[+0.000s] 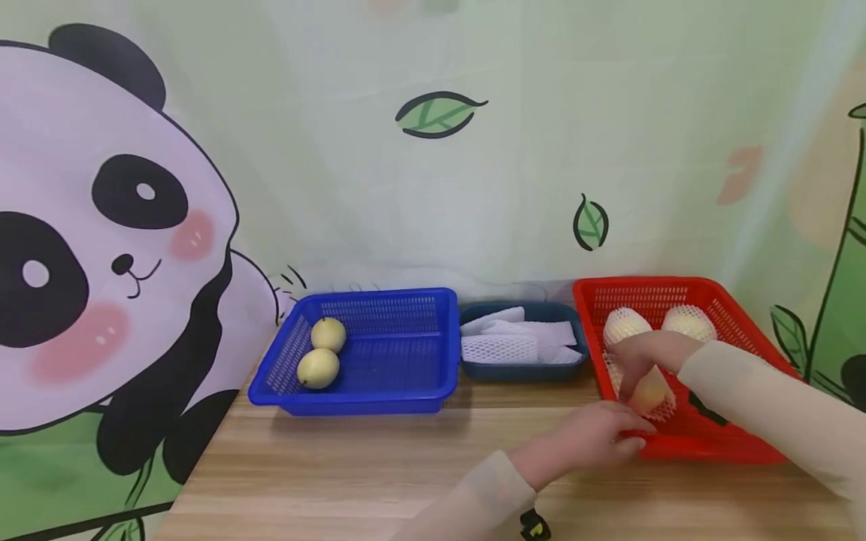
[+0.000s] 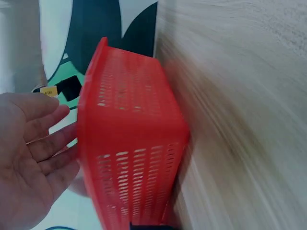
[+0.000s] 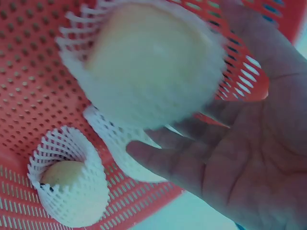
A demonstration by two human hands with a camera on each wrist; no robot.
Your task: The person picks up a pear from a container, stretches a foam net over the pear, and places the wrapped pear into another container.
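Observation:
My right hand [image 1: 649,357] reaches into the red basket [image 1: 710,449], over a pear in a white foam net [image 1: 659,402]. In the right wrist view its fingers spread beside this netted pear [image 3: 148,67], not curled round it. Two more netted pears, a left one [image 1: 625,324] and a right one [image 1: 688,323], lie at the basket's back. My left hand [image 1: 585,436] is at the basket's near left corner. The left wrist view shows its extended fingers [image 2: 60,139] right at the red rim.
A blue basket [image 1: 365,404] on the left holds two bare pears [image 1: 318,368]. Between the baskets stands a dark teal container [image 1: 521,371] with several flat white foam nets [image 1: 501,349]. A printed panda cloth [image 1: 325,150] hangs behind the wooden table [image 1: 325,473].

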